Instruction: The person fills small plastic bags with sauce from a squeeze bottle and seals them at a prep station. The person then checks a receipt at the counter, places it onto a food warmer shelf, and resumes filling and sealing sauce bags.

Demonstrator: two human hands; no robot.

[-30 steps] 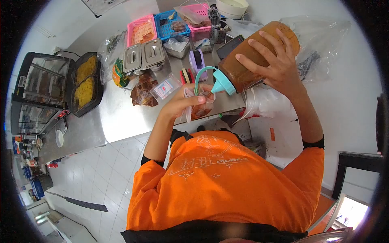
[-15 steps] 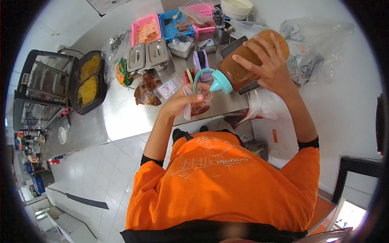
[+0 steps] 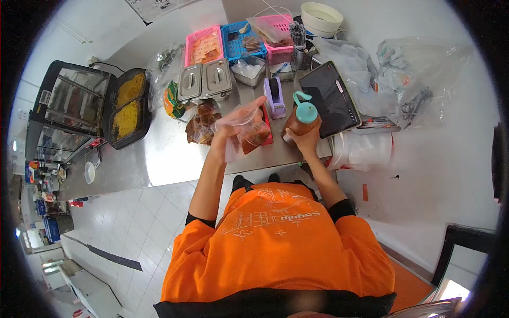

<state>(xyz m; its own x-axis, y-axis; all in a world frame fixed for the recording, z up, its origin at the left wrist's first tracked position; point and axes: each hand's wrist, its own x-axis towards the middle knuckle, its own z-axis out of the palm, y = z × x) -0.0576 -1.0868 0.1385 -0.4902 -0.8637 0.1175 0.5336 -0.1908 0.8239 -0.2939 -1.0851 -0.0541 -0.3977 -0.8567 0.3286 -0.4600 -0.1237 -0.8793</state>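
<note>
In my left hand (image 3: 225, 130) is a clear plastic bag (image 3: 253, 133) with reddish-brown contents, held above the steel counter's front part. My right hand (image 3: 306, 139) is wrapped round the lower part of a brown sauce bottle (image 3: 301, 125), which stands upright with its turquoise cap (image 3: 306, 112) on top. Between the two hands, slightly farther back, is a purple tape dispenser (image 3: 274, 98). A dark tablet (image 3: 331, 100) lies just right of the bottle. Left of my left hand lies a pack of brown pieces (image 3: 201, 124).
Lidded steel pans (image 3: 204, 79), a pink basket (image 3: 204, 46) and a blue basket (image 3: 243, 42) stand at the back. On the left are a black tray with yellow food (image 3: 127, 108) and a glass display case (image 3: 74, 106). Plastic bags (image 3: 408, 79) lie at the right.
The bottle has gone from tilted, spout at the bag, to upright and lower beside the tablet, with my right hand still on it. My left hand has moved slightly left with the bag.
</note>
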